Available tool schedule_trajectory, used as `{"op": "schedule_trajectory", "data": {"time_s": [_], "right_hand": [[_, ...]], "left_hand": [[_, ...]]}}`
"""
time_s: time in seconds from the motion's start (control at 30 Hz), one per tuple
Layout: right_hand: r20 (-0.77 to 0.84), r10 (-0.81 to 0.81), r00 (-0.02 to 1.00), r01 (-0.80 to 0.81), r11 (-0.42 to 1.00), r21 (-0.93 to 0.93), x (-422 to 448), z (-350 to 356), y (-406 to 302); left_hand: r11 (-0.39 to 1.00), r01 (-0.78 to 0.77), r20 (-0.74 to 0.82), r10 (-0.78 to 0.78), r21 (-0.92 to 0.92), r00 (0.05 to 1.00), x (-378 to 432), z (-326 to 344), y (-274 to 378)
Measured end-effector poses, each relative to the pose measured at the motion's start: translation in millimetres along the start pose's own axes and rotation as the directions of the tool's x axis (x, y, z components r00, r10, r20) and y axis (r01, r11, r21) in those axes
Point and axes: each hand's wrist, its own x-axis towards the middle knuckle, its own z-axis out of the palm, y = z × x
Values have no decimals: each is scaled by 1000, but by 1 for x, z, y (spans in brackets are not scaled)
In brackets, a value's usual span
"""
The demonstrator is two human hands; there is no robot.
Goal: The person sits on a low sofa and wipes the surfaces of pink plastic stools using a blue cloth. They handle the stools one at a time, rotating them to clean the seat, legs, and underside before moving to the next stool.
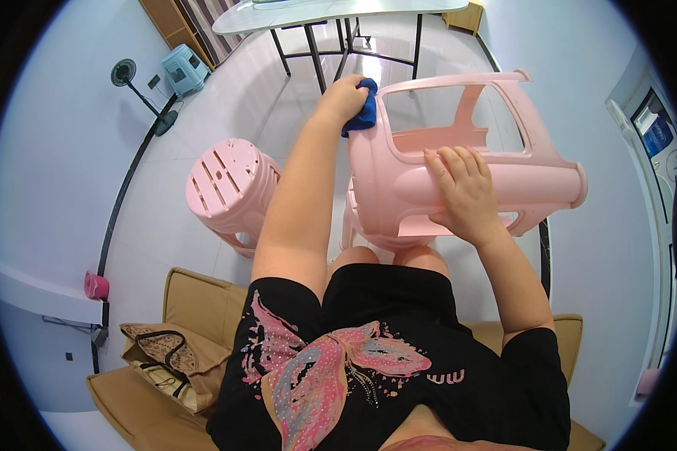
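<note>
A pink plastic stool (pixel 474 186) lies on its side before me, its legs pointing right. Beneath it, parts of another pink stool (pixel 348 228) show, mostly hidden. My left hand (pixel 344 100) grips a blue cloth (pixel 365 113) and presses it against the upper edge of the stool's seat end. Spread over one leg of the same stool, my right hand (pixel 462 191) holds it on the near side. Another pink stool (pixel 225 180) with a slotted seat stands upright on the floor to the left.
A white-topped table (pixel 338 16) with black metal legs stands ahead. Along the left wall are a black fan (pixel 144 96), blue stools (pixel 184 69) and a pink bin (pixel 96 285). A brown bag (pixel 197 366) rests on the tan sofa (pixel 203 299) I sit on.
</note>
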Motion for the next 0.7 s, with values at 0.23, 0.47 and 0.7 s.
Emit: {"op": "schedule_trajectory", "data": {"time_s": [0.23,0.47,0.7], "right_hand": [[2,-14,1000,14,1000,-9,-13,4,8],[4,-18,1000,18,1000,8,-6,3,8],[-45,-15,999,17,999,42,-10,8,7]], "left_hand": [[952,-299,-259,273,-66,927,-60,9,1],[876,-437,-440,481,203,759,-175,46,39],[821,-479,-406,571,311,714,-202,63,42]]}}
